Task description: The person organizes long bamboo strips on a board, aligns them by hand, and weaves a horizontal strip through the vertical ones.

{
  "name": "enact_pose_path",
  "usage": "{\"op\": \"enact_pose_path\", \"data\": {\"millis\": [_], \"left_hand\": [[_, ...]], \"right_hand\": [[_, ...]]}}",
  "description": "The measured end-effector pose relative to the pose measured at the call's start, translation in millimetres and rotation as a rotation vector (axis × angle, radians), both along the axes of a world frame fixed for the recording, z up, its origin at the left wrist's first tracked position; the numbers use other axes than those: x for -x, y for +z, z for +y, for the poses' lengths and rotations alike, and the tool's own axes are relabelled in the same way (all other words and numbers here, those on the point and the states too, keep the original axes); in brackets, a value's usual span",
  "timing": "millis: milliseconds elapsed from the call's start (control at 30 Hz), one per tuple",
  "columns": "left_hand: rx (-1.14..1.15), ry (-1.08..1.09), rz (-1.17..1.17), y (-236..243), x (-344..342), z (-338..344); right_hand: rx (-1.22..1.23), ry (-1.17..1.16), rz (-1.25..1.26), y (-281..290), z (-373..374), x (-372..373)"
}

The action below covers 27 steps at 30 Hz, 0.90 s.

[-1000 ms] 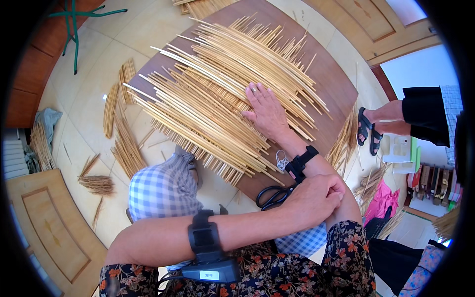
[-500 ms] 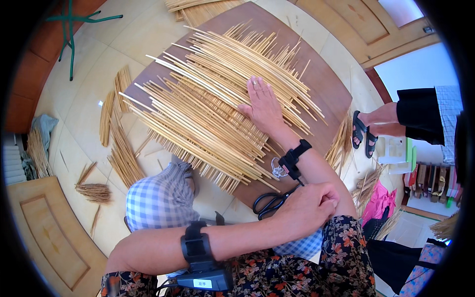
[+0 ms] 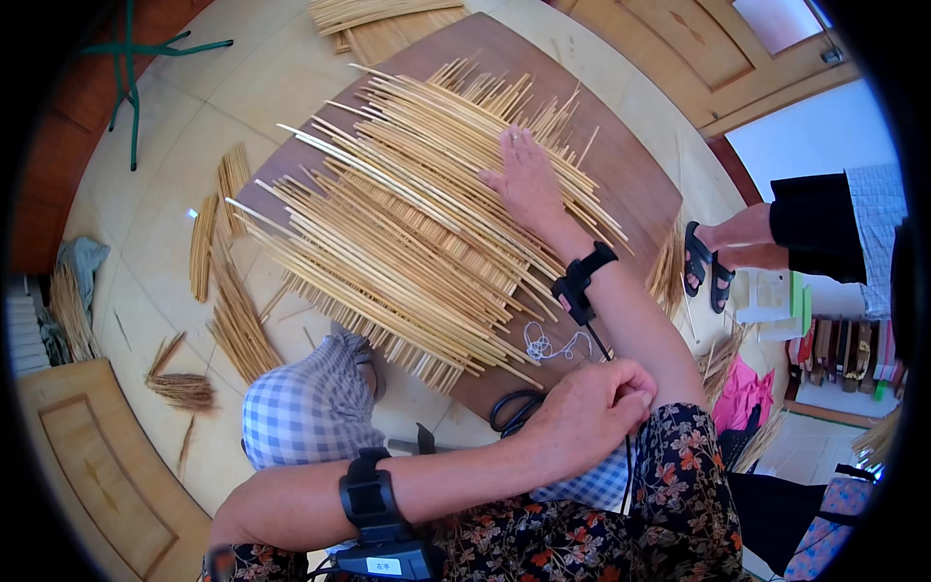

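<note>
Right hand (image 3: pixel 531 184) of yours: flat, palm down on the pale sticks (image 3: pixel 388 242), fingers straight and close together, thumb spread to the side. Pressing or resting, cannot tell which; nothing gripped. Left hand (image 3: pixel 596 407): crossed in front of your body, just beside your right forearm (image 3: pixel 650 315), fingers curled in, thumb tip near the forefinger. A black cable (image 3: pixel 628 475) passes behind it; cannot tell whether your fingers hold any of it.

Sticks lie in a broad layer on the brown table (image 3: pixel 630 209), running from upper left to lower right, ends uneven. Shorter ones lie crosswise beneath, poking out along both long edges of the layer. Your right hand is on its right-hand part.

White string (image 3: pixel 533 341), loosely tangled, on the table near the sticks' lower right ends. Black looped handle (image 3: pixel 495 415) just beside your left hand, partly covered by it. Black bands on both your wrists.

Blue-and-white checked cloth (image 3: pixel 305 412) over your left knee, below the table edge. Stick bundles (image 3: pixel 238 325) on the tiled floor (image 3: pixel 145 281) to the left. Another person's sandalled feet (image 3: pixel 720 281) to the right of the table.
</note>
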<state>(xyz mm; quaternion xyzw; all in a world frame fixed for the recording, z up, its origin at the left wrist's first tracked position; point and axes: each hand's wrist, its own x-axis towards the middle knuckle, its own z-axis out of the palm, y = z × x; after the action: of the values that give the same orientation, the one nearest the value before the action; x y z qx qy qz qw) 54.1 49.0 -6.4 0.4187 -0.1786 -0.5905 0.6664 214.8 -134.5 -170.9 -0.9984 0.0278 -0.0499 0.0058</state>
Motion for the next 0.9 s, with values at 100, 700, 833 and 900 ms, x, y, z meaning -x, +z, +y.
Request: {"op": "enact_pose_path", "data": {"millis": [100,700,833,900], "left_hand": [[-0.005,0.052,-0.041,-3.9,-1.6,-1.5],[-0.047,0.094,-0.205,0.1,3.3,-3.3],[-0.068,0.105,-0.271,-2.5,4.1,-3.3],[-0.074,0.116,-0.279,-3.0,5.8,-3.7]], "right_hand": [[0.054,-0.043,0.07,-5.1,-8.2,-5.3],[0.046,0.268,0.063,-12.4,49.5,67.2],[0.075,0.246,0.049,-13.5,52.0,70.3],[0.076,0.259,0.04,-14.0,53.5,71.7]]}}
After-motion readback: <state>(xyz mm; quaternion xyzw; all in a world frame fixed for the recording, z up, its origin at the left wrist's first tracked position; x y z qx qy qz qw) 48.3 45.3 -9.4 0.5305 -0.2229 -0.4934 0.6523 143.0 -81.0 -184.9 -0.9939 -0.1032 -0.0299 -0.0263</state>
